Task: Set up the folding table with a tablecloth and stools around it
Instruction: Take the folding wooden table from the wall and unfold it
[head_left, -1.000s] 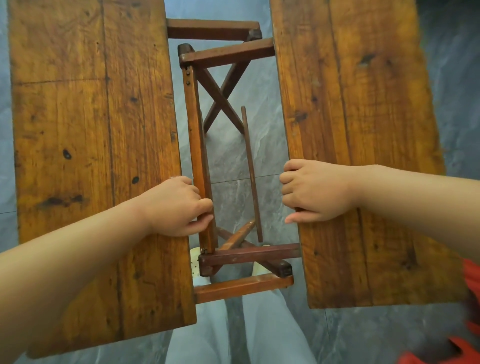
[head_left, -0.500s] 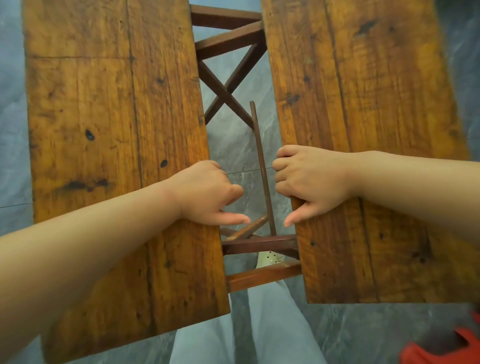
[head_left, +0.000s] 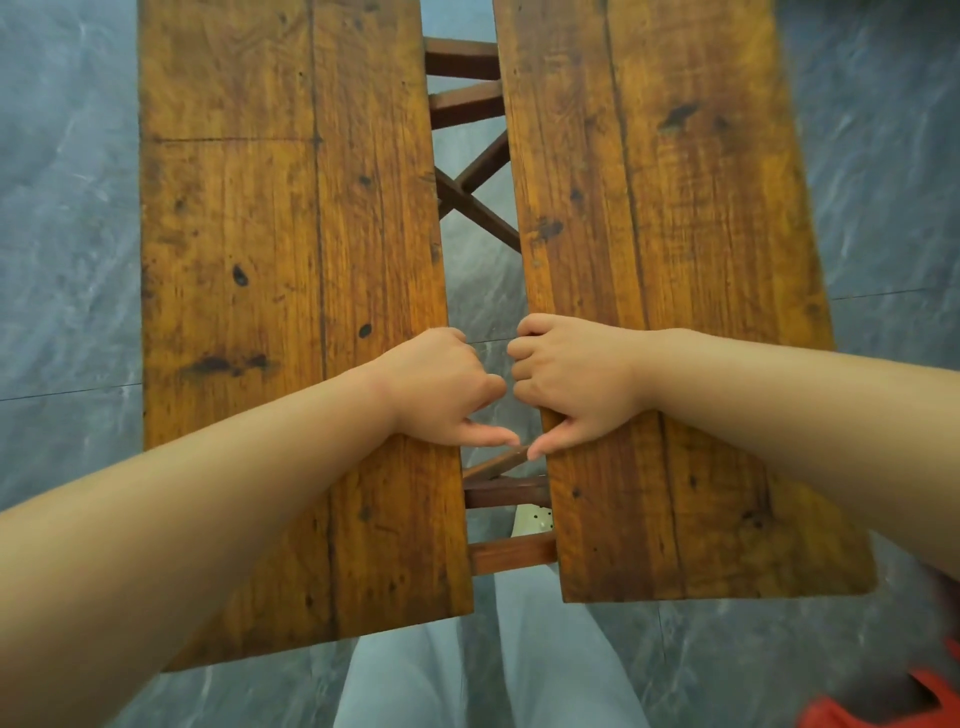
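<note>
Left hand (head_left: 441, 389) grasps the left leaf (head_left: 260, 260) by its inner edge, right hand (head_left: 571, 384) the right leaf (head_left: 675, 234); their fingertips are hidden underneath.

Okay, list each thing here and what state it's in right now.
Left tabletop half: apart from the right half.
Right tabletop half: not joined to the left.
Frame: crossed braces showing through the gap.
Left hand: grips left half's inner edge.
Right hand: grips right half's inner edge.
</note>
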